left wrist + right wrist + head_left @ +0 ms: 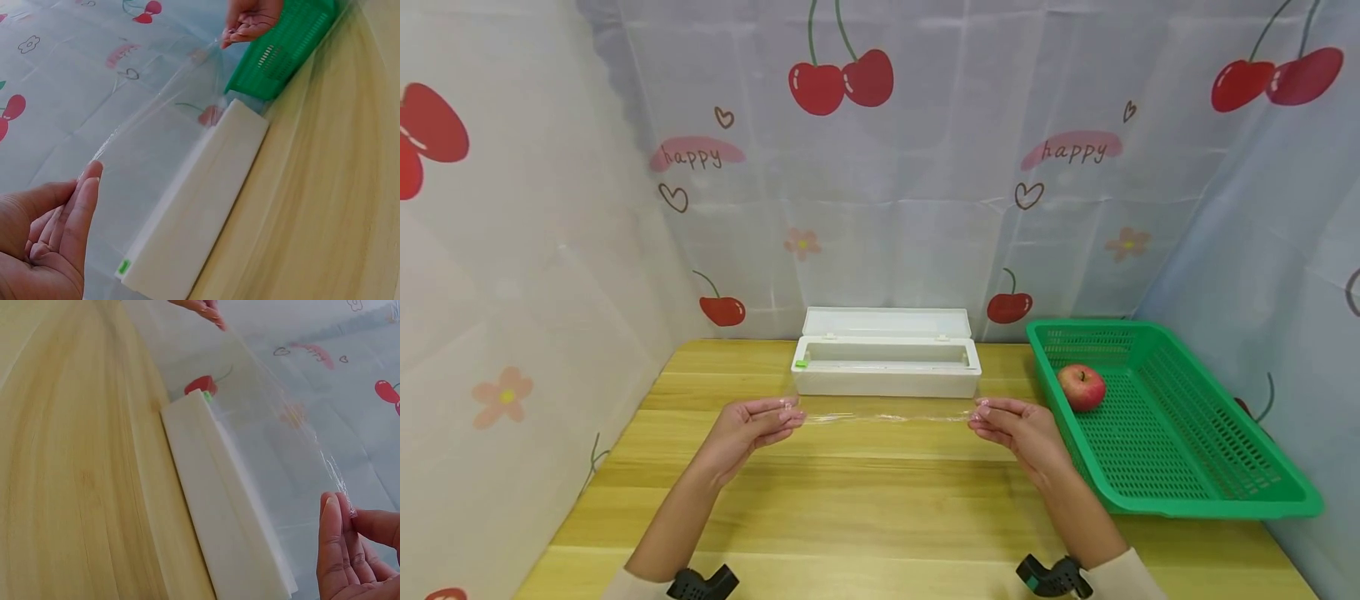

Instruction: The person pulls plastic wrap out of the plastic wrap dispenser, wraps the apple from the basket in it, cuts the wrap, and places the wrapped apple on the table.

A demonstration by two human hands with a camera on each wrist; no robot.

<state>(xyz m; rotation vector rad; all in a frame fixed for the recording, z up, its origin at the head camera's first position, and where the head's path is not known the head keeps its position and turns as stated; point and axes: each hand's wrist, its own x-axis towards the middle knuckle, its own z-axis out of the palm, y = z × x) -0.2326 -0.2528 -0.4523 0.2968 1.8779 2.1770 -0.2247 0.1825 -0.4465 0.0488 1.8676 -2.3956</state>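
A clear sheet of plastic wrap (pixel 891 417) is stretched between both hands, in front of a white wrap dispenser box (pixel 886 383). Its left corner is pinched between the thumb and fingers of my left hand (pixel 747 433). My right hand (pixel 1022 433) pinches the right corner in the same way. In the right wrist view the film (pixel 294 425) spreads from the held edge down toward the box. The box's lid (pixel 887 322) is tipped back, and a small green slider (pixel 802 364) sits at its left end.
To the right stands a green plastic basket (pixel 1150 454) with a red apple (pixel 1082 388) against its left side. Behind the wooden table (pixel 850 517) hangs a pale curtain (pixel 917 242) printed with cherries, and more curtain closes off both sides.
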